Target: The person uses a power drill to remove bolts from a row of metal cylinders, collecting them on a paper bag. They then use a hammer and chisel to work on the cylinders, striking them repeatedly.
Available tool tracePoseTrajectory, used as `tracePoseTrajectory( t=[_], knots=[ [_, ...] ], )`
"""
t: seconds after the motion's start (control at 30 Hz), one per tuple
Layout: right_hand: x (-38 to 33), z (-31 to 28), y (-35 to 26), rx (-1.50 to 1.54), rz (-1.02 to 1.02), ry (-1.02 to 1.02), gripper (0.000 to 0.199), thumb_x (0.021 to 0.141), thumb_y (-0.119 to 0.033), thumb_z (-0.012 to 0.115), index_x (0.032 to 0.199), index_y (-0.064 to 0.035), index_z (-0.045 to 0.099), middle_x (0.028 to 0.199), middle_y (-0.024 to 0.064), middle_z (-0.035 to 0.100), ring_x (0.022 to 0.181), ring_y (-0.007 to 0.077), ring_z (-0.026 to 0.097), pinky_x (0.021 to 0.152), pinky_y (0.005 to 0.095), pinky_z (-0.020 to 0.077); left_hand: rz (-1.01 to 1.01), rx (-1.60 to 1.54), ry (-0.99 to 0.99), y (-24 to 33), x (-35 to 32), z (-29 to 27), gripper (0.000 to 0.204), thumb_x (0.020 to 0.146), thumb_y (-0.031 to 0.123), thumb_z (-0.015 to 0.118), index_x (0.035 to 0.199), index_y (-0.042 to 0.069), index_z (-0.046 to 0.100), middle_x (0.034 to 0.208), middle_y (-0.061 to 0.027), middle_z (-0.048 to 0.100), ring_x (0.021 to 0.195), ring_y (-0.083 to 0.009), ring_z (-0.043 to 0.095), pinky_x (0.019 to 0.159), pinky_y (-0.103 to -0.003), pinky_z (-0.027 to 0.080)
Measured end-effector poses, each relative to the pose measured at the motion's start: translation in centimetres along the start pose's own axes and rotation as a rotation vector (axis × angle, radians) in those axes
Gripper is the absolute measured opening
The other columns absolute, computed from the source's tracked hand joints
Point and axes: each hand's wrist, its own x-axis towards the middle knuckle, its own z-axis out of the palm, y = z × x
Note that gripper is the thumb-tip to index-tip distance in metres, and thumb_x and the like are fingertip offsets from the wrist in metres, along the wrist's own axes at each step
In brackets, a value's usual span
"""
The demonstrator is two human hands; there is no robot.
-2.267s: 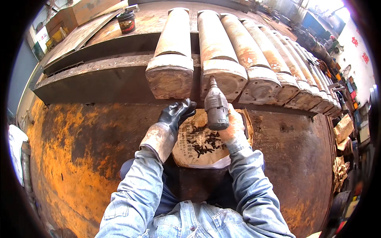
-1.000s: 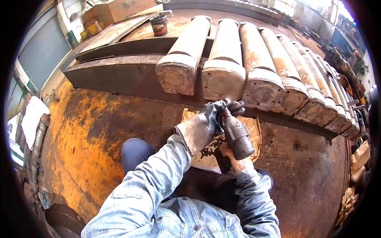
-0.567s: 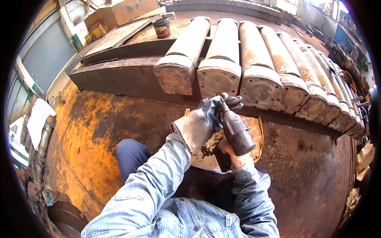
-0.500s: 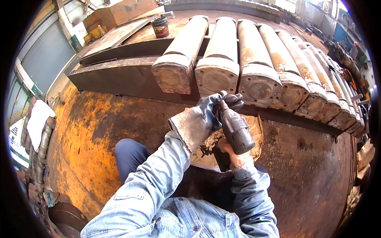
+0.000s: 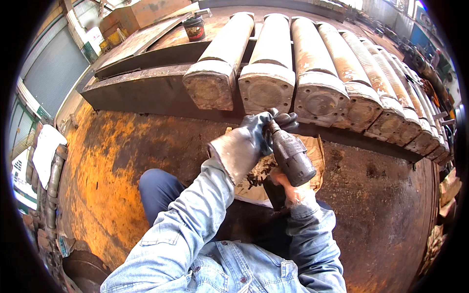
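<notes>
My left hand [image 5: 261, 134], in a dark glove with a pale cuff, wraps its fingers around the narrow front end of a dark, rusty power tool [image 5: 291, 155]. My right hand [image 5: 289, 188], in a dirty light glove, grips the tool from below, mostly hidden behind its thick body. The tool points up toward the flat end of a large rusty metal cylinder [image 5: 266, 88], its tip close to that end face. Under the hands lies a piece of brown cardboard [image 5: 312, 151] strewn with small dark metal bits [image 5: 254, 178].
Several long rusty cylinders [image 5: 342, 63] lie side by side on a dark steel beam [image 5: 141, 90]. A dark can [image 5: 194, 28] stands at the back. The floor is a rusty orange steel plate [image 5: 102, 171]. White cloth [image 5: 45, 149] and pipes [image 5: 51, 190] lie at left.
My left hand moved from beside the tool onto its front end. The view shifted right and the tool tilted, its tip now near the cylinder ends.
</notes>
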Motion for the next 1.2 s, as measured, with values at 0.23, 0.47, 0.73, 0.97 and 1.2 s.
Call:
tracePoseTrajectory(
  t=[0.23, 0.47, 0.73, 0.97, 1.2],
  knots=[
    [0.2, 1.1, -0.5, 0.02, 0.045, 0.06, 0.013, 0.083, -0.005, 0.062, 0.096, -0.0023, 0.066, 0.085, 0.0055, 0.066, 0.081, 0.0199, 0.063, 0.075, 0.0345, 0.051, 0.074, 0.014, 0.151, 0.0, 0.3, -0.1, 0.031, 0.101, 0.019, 0.053, 0.112, -0.009, 0.06, 0.124, -0.0233, 0.067, 0.112, -0.0375, 0.068, 0.096, -0.05, 0.056],
    [0.5, 1.4, 0.4, 0.095, 0.065, -0.028, 0.013, 0.081, -0.004, 0.061, 0.093, -0.0015, 0.066, 0.083, 0.0061, 0.064, 0.078, 0.0185, 0.06, 0.072, 0.0334, 0.0489, 0.519, 0.42, 0.108, 0.1, 1.7, -3.5, 0.016, 0.1, -0.001, 0.046, 0.103, -0.004, 0.062, 0.108, -0.0274, 0.072, 0.103, -0.0346, 0.072, 0.092, -0.042, 0.06],
    [0.3, 1.7, 2.0, 0.208, 0.08, 0.176, 0.037, 0.084, -0.005, 0.068, 0.12, -0.0027, 0.064, 0.088, 0.004, 0.066, 0.081, 0.0155, 0.062, 0.073, 0.0321, 0.0505, 0.386, 0.778, -0.08, 0.3, 4.3, -11.3, 0.011, 0.097, 0.005, 0.06, 0.099, 0.001, 0.07, 0.094, -0.0083, 0.073, 0.088, -0.0166, 0.069, 0.083, -0.032, 0.056],
    [0.2, 1.1, -2.1, 0.498, 0.117, 0.271, 0.048, 0.08, 0.004, 0.067, 0.128, -0.0002, 0.062, 0.096, 0.0068, 0.066, 0.075, 0.016, 0.059, 0.069, 0.0307, 0.0487, 0.219, 1.0, 0.059, -5.3, 3.9, -18.4, 0.027, 0.088, 0.021, 0.08, 0.107, 0.004, 0.074, 0.099, -0.0067, 0.075, 0.089, -0.0161, 0.067, 0.084, -0.033, 0.053],
    [0.1, 0.1, -1.8, 0.47, 0.139, 0.412, 0.046, 0.079, 0.001, 0.067, 0.124, 0.003, 0.061, 0.09, 0.0073, 0.065, 0.072, 0.0159, 0.058, 0.067, 0.0301, 0.0472, 0.544, 1.743, 0.236, -6.7, 4.1, -22.5, 0.059, 0.082, 0.034, 0.084, 0.129, 0.004, 0.065, 0.126, -0.0167, 0.07, 0.115, -0.0285, 0.067, 0.098, -0.04, 0.053]
  ],
)
